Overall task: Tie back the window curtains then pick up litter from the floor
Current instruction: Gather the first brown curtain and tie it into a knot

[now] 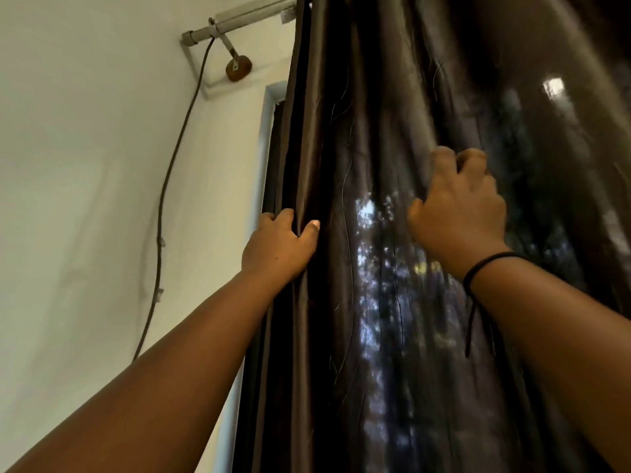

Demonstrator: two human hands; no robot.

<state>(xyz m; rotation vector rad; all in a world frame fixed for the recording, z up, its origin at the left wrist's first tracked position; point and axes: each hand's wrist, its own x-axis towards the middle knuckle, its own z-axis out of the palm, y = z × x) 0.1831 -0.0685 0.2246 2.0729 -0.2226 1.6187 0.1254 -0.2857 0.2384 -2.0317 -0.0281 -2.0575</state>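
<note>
Gripping curtain w/ both hands

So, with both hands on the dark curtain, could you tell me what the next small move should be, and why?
Probably draw the right hand leftward toward the left hand, bunching the folds. The curtain hangs spread across the window with light showing through it, the left hand grips its edge near the wall, and the right hand's fingers clutch fabric farther in, so gathering comes before tying.
</note>
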